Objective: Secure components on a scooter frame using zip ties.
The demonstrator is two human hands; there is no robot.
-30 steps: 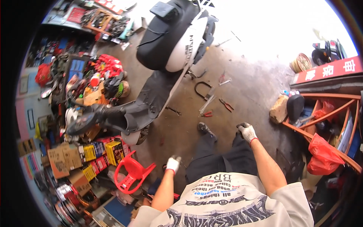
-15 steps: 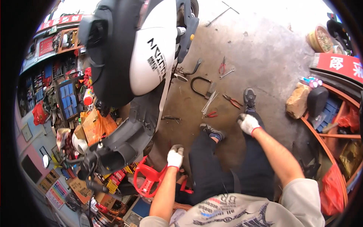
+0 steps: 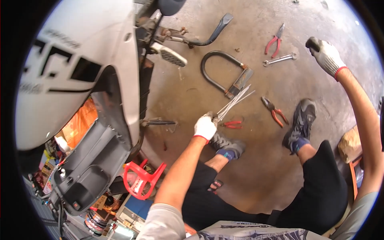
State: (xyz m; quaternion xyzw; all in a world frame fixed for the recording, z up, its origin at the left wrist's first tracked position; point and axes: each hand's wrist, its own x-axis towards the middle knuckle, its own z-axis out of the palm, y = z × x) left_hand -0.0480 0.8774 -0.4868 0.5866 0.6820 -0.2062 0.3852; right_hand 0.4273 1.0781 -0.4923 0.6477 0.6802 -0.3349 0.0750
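My gloved left hand point(image 3: 206, 128) is at the lower end of a bundle of thin white strips point(image 3: 236, 100); its fingertips are unclear. My gloved right hand point(image 3: 326, 56) is out at the upper right, fingers curled, their contents hidden; it is nearest a double open-end wrench point(image 3: 280, 59). Needle-nose pliers point(image 3: 274, 44) lie above the wrench. A black U-lock point(image 3: 205, 64) lies left of it. Red-handled pliers point(image 3: 278, 115) and small red-handled cutters point(image 3: 235, 124) lie on the concrete near my shoes.
A white scooter point(image 3: 108, 32) fills the left, its stands and footrest reaching over the floor. A red plastic chair-like frame point(image 3: 139, 184) and crowded boxes and goods sit at lower left. A tan wrapped lump point(image 3: 349, 144) is at the right edge.
The view has dropped closer to the scooter and tools. My left hand has moved forward to the white strips, and my right hand has reached forward and outward to the right.
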